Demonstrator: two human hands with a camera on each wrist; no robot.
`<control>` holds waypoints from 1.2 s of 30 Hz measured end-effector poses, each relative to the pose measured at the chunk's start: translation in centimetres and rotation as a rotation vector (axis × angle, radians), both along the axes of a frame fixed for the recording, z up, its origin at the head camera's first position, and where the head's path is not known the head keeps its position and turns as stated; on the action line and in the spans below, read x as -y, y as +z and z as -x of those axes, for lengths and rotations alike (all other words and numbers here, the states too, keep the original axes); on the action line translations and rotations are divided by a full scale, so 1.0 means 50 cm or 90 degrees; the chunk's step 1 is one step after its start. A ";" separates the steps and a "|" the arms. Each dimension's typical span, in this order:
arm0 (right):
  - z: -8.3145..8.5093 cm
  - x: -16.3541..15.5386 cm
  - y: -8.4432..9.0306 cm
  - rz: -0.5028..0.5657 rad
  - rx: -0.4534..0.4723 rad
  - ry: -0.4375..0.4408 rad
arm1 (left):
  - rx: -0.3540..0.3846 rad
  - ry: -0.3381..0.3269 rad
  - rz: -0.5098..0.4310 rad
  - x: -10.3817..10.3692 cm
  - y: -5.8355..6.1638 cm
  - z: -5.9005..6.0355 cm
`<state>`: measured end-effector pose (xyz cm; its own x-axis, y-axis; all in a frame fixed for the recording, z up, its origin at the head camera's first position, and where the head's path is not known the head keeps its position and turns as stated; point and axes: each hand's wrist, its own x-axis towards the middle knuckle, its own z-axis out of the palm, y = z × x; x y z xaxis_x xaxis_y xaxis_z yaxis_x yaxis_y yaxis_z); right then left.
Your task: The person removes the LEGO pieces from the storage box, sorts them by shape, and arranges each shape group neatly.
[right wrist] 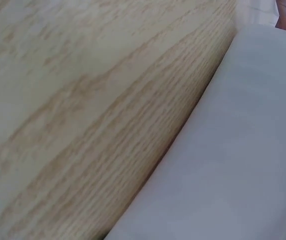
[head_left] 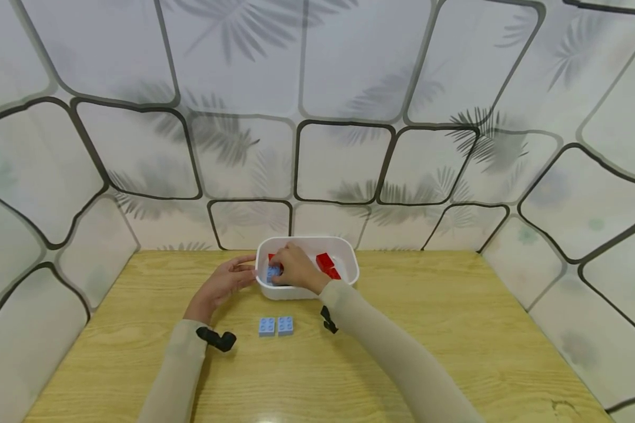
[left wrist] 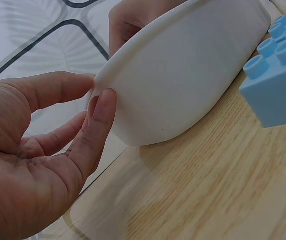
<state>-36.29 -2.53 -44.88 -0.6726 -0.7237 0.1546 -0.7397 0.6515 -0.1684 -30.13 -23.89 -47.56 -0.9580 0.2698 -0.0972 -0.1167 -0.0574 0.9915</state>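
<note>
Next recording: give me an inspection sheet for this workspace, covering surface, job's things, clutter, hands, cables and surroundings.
Surface: light wooden table.
Job's things: white tub at the far edge of the table, holding red bricks and a blue brick; two blue bricks lie side by side on the table in front of it.
Clutter: nothing seen.
Hands: left hand touches the tub's left rim, with thumb and a finger on the outer wall in the left wrist view; right hand reaches into the tub with its grip on the blue brick.
Cables: nothing seen; a black wrist mount sits on each sleeve.
Surroundings: pale wall panels with dark outlines and leaf prints on three sides.
</note>
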 end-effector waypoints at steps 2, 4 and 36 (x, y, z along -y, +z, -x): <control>0.002 -0.002 -0.001 0.015 -0.029 0.002 | 0.002 -0.002 0.002 0.000 0.002 0.001; 0.003 -0.004 -0.001 0.034 -0.064 0.005 | 0.003 -0.001 0.003 -0.001 0.004 0.001; -0.075 -0.099 0.053 0.272 -0.212 0.104 | 0.007 0.007 0.025 -0.003 0.004 0.001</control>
